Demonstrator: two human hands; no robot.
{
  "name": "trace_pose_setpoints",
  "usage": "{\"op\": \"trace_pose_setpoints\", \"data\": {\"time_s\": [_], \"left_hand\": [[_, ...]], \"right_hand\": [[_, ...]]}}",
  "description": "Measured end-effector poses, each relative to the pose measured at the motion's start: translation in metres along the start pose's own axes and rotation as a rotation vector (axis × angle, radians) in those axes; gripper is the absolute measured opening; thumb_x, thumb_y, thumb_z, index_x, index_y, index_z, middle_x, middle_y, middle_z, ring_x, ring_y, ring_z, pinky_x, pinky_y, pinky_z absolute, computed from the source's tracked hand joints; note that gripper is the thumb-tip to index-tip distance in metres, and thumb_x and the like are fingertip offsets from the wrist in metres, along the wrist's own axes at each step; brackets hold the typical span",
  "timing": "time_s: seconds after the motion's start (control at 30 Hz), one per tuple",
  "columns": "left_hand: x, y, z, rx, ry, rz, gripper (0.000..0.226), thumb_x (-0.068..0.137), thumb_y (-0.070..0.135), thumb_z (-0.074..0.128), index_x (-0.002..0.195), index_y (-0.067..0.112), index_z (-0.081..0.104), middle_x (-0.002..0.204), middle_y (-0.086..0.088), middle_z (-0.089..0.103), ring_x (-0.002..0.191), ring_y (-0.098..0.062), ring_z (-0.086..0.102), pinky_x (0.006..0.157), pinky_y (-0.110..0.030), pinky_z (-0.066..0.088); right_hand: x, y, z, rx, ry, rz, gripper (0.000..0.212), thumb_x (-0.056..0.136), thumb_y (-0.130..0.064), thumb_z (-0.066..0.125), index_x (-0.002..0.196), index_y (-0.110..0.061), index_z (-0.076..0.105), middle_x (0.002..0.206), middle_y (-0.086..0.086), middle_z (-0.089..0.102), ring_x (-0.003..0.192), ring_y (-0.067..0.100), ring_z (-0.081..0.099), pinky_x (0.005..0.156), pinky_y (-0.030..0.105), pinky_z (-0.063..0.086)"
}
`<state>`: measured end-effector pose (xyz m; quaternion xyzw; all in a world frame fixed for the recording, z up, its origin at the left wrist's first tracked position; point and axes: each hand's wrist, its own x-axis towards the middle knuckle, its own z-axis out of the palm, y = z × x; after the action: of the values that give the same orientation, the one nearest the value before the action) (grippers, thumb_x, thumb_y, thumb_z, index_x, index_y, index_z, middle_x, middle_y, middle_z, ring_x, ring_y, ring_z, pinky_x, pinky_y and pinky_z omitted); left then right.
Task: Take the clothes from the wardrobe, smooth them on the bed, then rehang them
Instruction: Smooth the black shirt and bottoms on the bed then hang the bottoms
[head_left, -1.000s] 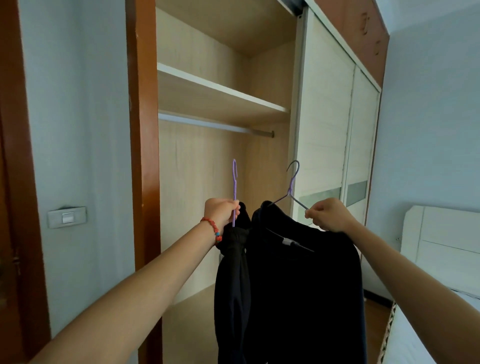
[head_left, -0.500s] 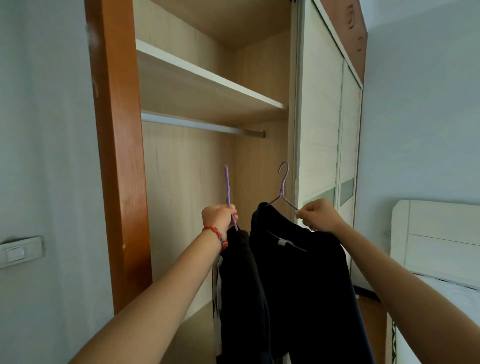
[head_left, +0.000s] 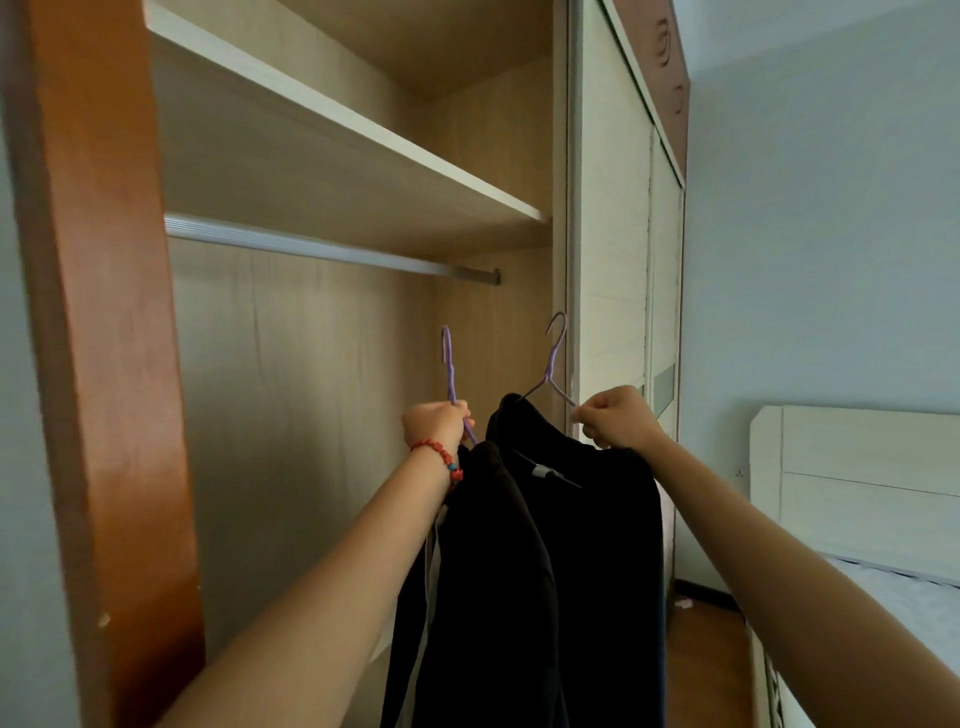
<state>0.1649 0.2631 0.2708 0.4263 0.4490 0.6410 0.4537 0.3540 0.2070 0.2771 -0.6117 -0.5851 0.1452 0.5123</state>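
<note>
Left hand (head_left: 435, 422) grips one purple hanger (head_left: 450, 364), right hand (head_left: 615, 417) pinches the other hanger (head_left: 554, 358); black clothes (head_left: 524, 571) hang below the rail (head_left: 332, 248), hooks upright for rehanging, I judge.

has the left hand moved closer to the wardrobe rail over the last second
Cannot tell for sure. The camera itself swung, so the rail shifts too. The left hand sits below the rail's right end throughout, its grip on the purple hanger unchanged.
</note>
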Motion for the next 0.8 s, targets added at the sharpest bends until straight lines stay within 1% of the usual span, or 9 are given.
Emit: {"op": "trace_pose_setpoints", "data": {"time_s": [0.03, 0.1, 0.17, 0.2, 0.23, 0.33, 0.47, 0.67, 0.8], "left_hand": [[0.007, 0.0, 0.004, -0.005, 0.004, -0.006, 0.018, 0.081, 0.002, 0.06, 0.064, -0.005, 0.061, 0.021, 0.007, 0.046, 0.021, -0.001, 0.045, 0.053, -0.025, 0.045], [0.02, 0.001, 0.012, -0.008, 0.017, -0.014, 0.028, 0.082, 0.001, 0.06, 0.055, 0.0, 0.055, 0.019, 0.006, 0.044, 0.019, -0.001, 0.044, 0.05, -0.025, 0.046], [0.032, 0.004, 0.021, -0.018, 0.026, 0.013, 0.028, 0.083, 0.0, 0.059, 0.055, 0.001, 0.053, 0.019, 0.006, 0.043, 0.019, -0.001, 0.043, 0.038, -0.018, 0.044], [0.038, 0.005, 0.025, -0.028, 0.031, 0.035, 0.027, 0.083, 0.0, 0.058, 0.057, 0.0, 0.054, 0.019, 0.006, 0.044, 0.019, -0.001, 0.043, 0.032, -0.013, 0.04], [0.045, 0.006, 0.029, -0.034, 0.038, 0.055, 0.027, 0.083, -0.001, 0.058, 0.056, 0.0, 0.053, 0.02, 0.006, 0.045, 0.019, -0.001, 0.043, 0.029, -0.011, 0.037], [0.07, 0.009, 0.044, -0.034, 0.058, 0.079, 0.03, 0.083, 0.001, 0.059, 0.054, 0.003, 0.053, 0.022, 0.005, 0.047, 0.021, -0.002, 0.044, 0.03, -0.01, 0.037], [0.101, 0.019, 0.068, -0.029, 0.09, 0.142, 0.028, 0.084, -0.001, 0.057, 0.056, 0.002, 0.053, 0.022, 0.005, 0.047, 0.021, -0.001, 0.044, 0.031, -0.01, 0.036], [0.145, 0.025, 0.095, 0.0, 0.116, 0.189, 0.03, 0.086, -0.001, 0.054, 0.057, 0.003, 0.053, 0.023, 0.005, 0.048, 0.022, 0.0, 0.043, 0.03, -0.009, 0.034], [0.176, 0.031, 0.102, 0.048, 0.148, 0.212, 0.031, 0.086, 0.001, 0.055, 0.055, 0.004, 0.054, 0.023, 0.005, 0.048, 0.021, -0.001, 0.042, 0.03, -0.009, 0.034]], "right_hand": [[0.009, 0.002, 0.003, 0.0, 0.001, -0.014, 0.024, 0.081, -0.01, 0.06, 0.062, 0.005, 0.064, 0.055, 0.011, 0.053, 0.042, 0.015, 0.043, 0.047, 0.023, 0.04], [0.03, 0.006, 0.007, -0.012, -0.005, -0.05, 0.03, 0.08, -0.01, 0.06, 0.051, -0.003, 0.058, 0.052, 0.01, 0.052, 0.039, 0.013, 0.042, 0.045, 0.02, 0.04], [0.053, 0.01, 0.01, -0.006, -0.018, -0.093, 0.034, 0.08, -0.01, 0.061, 0.047, -0.007, 0.054, 0.048, 0.006, 0.051, 0.035, 0.009, 0.041, 0.044, 0.019, 0.04], [0.065, 0.012, 0.012, 0.005, -0.027, -0.114, 0.036, 0.08, -0.011, 0.062, 0.045, -0.008, 0.054, 0.046, 0.004, 0.051, 0.033, 0.007, 0.041, 0.044, 0.019, 0.04], [0.077, 0.016, 0.013, 0.017, -0.041, -0.134, 0.036, 0.08, -0.011, 0.062, 0.045, -0.008, 0.054, 0.045, 0.004, 0.051, 0.031, 0.006, 0.041, 0.044, 0.019, 0.04], [0.115, 0.024, 0.012, 0.058, -0.105, -0.181, 0.031, 0.081, -0.011, 0.062, 0.051, -0.005, 0.058, 0.048, 0.006, 0.052, 0.032, 0.007, 0.042, 0.043, 0.018, 0.041], [0.165, 0.027, 0.009, 0.086, -0.195, -0.215, 0.031, 0.083, -0.013, 0.061, 0.054, -0.004, 0.06, 0.051, 0.007, 0.054, 0.038, 0.011, 0.044, 0.049, 0.023, 0.043], [0.224, 0.036, 0.017, 0.151, -0.231, -0.282, 0.031, 0.084, -0.014, 0.061, 0.058, 0.002, 0.06, 0.054, 0.013, 0.053, 0.042, 0.015, 0.044, 0.052, 0.026, 0.043], [0.252, 0.037, 0.027, 0.175, -0.24, -0.321, 0.033, 0.083, -0.013, 0.061, 0.053, -0.001, 0.057, 0.051, 0.012, 0.052, 0.04, 0.014, 0.042, 0.052, 0.027, 0.042]]}}
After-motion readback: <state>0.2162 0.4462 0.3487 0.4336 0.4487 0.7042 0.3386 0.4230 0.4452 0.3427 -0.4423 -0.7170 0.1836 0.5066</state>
